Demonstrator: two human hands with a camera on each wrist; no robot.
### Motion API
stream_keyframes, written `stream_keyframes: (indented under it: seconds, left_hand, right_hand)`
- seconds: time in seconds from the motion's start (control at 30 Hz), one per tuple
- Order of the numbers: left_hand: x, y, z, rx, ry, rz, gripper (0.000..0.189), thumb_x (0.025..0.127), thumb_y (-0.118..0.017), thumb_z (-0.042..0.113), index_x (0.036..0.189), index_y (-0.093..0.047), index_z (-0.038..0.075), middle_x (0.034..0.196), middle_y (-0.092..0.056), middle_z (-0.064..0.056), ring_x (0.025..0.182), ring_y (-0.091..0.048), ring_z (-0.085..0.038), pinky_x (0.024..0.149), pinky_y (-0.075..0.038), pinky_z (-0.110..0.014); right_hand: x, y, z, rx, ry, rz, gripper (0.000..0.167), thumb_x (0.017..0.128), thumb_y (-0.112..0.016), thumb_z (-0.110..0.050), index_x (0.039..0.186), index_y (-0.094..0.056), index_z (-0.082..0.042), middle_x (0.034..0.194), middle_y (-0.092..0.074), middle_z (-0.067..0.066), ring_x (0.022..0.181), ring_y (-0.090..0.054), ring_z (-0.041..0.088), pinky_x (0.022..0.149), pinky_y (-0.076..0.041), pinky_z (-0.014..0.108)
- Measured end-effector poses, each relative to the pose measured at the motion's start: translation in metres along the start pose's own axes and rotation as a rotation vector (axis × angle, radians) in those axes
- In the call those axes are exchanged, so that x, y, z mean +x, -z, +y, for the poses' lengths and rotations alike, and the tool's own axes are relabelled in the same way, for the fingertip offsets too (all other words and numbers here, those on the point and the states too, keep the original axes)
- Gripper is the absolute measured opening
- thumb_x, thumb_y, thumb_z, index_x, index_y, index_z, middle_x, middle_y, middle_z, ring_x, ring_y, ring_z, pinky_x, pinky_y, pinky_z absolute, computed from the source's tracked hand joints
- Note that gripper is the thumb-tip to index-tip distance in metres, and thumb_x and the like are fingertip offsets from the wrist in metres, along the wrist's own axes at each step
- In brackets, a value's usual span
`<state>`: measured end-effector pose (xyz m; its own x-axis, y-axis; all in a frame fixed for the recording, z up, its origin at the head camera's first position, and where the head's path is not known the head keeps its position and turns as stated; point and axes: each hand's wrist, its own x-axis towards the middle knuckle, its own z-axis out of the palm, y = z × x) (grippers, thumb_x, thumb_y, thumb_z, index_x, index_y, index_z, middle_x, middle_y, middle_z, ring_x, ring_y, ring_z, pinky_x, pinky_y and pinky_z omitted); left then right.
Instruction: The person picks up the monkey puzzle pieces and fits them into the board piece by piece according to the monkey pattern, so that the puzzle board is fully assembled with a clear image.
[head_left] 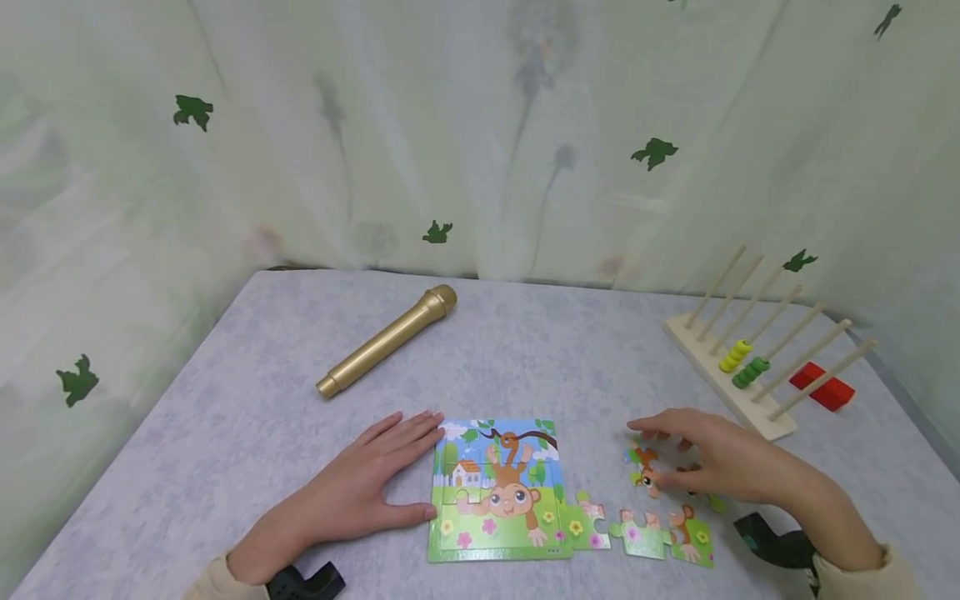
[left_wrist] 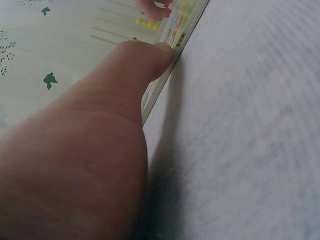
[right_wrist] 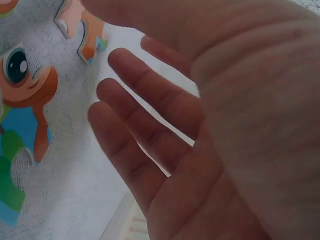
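Note:
A monkey jigsaw puzzle board [head_left: 498,492] lies on the table in front of the person. Fingers spread, the left hand [head_left: 360,479] rests at its left side, with fingertips and thumb right at the board's edge. Several loose puzzle pieces [head_left: 642,535] form a row along the lower right of the board. Above that row, more puzzle pieces [head_left: 643,458] are partly hidden under the right hand [head_left: 712,458]. In the right wrist view, the right hand's fingers [right_wrist: 150,85] are loosely bent and apart, with nothing between them, beside a puzzle piece [right_wrist: 25,90] showing an eye.
A gold toy microphone [head_left: 386,342] lies behind the left hand. At the right stands a wooden peg rack [head_left: 727,375] with yellow beads [head_left: 735,357] and green beads [head_left: 751,372]. Red blocks [head_left: 822,386] sit behind it. A patterned curtain [head_left: 480,142] hangs along the table's far edge.

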<state>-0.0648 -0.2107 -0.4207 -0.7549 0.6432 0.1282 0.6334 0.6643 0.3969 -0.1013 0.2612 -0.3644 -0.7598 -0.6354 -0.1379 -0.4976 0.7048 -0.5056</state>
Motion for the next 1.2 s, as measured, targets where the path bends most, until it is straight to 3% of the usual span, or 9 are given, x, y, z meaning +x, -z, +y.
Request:
stream_keyframes:
  seconds: [0.37,0.8,1.2]
  left_hand:
    - [-0.002,0.000,0.002,0.011,0.010,-0.002,0.089,0.092,-0.062,0.070,0.159,-0.041,0.016,0.168,-0.034,0.001,0.155,-0.031,-0.018,0.127,-0.001,-0.019]
    - [-0.002,0.001,0.002,0.011,-0.001,0.018,0.089,0.091,-0.064,0.069,0.159,-0.043,0.014,0.167,-0.035,-0.001,0.155,-0.032,-0.018,0.128,-0.003,-0.021]
    - [-0.001,-0.001,0.001,0.020,-0.009,0.013,0.088,0.093,-0.062,0.069,0.159,-0.042,0.015,0.167,-0.035,-0.001,0.154,-0.033,-0.020,0.127,-0.002,-0.021]
  right_hand:
    - [0.000,-0.005,0.007,0.111,0.027,-0.043,0.053,0.093,-0.078,-0.039,0.137,-0.064,-0.014,0.114,-0.065,-0.009,0.093,-0.060,0.001,0.072,-0.058,0.022]
    - [0.001,-0.007,0.010,0.060,0.084,0.006,0.043,0.092,-0.079,-0.038,0.128,-0.071,-0.017,0.106,-0.066,-0.014,0.079,-0.055,-0.001,0.064,-0.053,0.019]
    - [0.004,-0.008,0.008,-0.018,0.041,0.012,0.041,0.090,-0.081,-0.039,0.125,-0.073,-0.019,0.106,-0.066,-0.016,0.077,-0.053,-0.004,0.062,-0.050,0.018]
